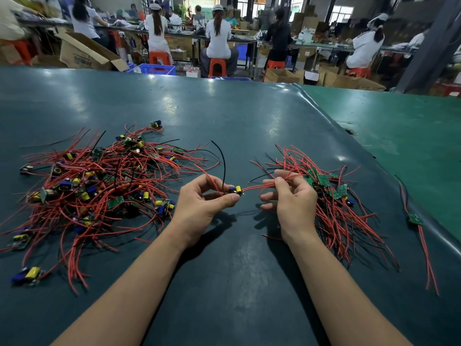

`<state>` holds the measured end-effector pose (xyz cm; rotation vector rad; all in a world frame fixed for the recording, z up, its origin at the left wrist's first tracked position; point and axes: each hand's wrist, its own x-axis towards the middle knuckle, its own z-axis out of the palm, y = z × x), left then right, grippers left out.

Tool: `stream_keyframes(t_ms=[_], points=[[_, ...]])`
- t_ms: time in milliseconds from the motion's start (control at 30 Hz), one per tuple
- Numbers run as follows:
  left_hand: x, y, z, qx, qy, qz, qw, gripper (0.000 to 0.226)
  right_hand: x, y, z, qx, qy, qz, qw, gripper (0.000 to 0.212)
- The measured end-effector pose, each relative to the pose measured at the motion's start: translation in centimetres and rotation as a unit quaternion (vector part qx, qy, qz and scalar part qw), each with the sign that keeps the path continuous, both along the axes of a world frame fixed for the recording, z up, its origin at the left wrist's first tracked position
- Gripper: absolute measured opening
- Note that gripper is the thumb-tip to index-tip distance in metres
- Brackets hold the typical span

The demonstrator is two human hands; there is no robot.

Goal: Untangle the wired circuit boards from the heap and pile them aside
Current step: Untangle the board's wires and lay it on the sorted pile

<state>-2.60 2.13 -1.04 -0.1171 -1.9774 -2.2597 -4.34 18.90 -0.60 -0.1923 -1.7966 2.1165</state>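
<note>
Left hand (199, 203) pinches a small circuit board (236, 190); right hand (290, 196) pinches its red wires (259, 187), held above the table (224, 108). Tangled heap (94, 181) lies left, sorted pile (331, 196) right.

Dark table (224, 116) bears 2 wired-board piles: heap (94, 186), sorted pile (336, 196).

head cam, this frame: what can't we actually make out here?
- Held board, head view: the left hand fingers cover most of it; too small to read.
- Right hand grip: its red wires run behind the fingers; their far ends are hidden.
- Tangled heap: overlapping wires hide the board count.
- Sorted pile: partly behind the right hand.
- Stray board: too small for detail.
</note>
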Motion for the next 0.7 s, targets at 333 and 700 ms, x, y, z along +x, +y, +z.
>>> stream_keyframes(t_ms=[333,700], points=[[0.01,-0.10,0.05,0.010,-0.002,0.003,1.000,0.032,-0.23,0.36,0.00,-0.025,0.006,-0.036,0.999,0.013],[0.05,0.00,0.08,0.024,0.001,-0.007,1.000,0.031,-0.60,0.80,-0.09,-0.027,0.017,-0.075,0.997,0.011]])
